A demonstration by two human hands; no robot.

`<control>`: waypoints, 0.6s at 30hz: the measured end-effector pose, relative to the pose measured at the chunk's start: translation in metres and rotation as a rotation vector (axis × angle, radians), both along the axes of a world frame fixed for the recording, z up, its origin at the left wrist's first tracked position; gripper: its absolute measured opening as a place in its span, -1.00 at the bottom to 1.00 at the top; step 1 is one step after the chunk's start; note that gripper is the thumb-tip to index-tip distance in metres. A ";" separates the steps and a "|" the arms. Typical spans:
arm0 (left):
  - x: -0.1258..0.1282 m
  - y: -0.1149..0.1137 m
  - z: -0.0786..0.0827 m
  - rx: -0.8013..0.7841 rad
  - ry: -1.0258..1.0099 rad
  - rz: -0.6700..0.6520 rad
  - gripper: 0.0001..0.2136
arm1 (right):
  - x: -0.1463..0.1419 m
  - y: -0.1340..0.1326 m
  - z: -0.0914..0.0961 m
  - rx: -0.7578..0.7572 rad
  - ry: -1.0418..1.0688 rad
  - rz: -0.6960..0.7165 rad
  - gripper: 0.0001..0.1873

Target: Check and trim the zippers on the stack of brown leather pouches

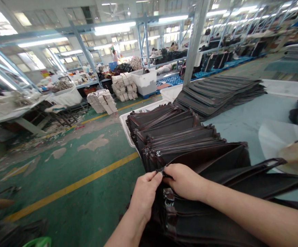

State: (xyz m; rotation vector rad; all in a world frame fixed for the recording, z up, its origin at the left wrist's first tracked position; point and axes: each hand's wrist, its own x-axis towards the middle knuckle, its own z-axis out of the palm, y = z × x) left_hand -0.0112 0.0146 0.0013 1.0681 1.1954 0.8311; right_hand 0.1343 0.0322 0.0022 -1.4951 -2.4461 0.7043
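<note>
While your left hand (143,195) and right hand (186,180) sit together, each grip pinches a dark, leather-like flat piece (161,169) beside a row of thin black panels (176,137); edge-handling, it seems, calling next for steady pressure.

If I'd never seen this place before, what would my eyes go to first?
Probably the left hand and right hand at the lower middle, pinching the edge of a long row of dark pieces. Behind that row, a flat stack of dark sheets spreads across the table. Off to the left, a bright yellow stripe slants across the green floor.
</note>
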 end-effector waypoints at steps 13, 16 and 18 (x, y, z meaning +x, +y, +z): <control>0.021 0.006 -0.011 -0.105 -0.086 0.358 -0.89 | -0.011 -0.015 0.007 0.181 -0.212 0.120 -0.79; 0.022 0.003 -0.013 -0.083 -0.156 0.382 -0.89 | -0.010 -0.015 0.008 0.168 -0.220 0.095 -0.78; 0.020 0.001 -0.011 -0.103 -0.256 0.335 -0.89 | -0.009 -0.015 0.007 0.158 -0.222 0.090 -0.78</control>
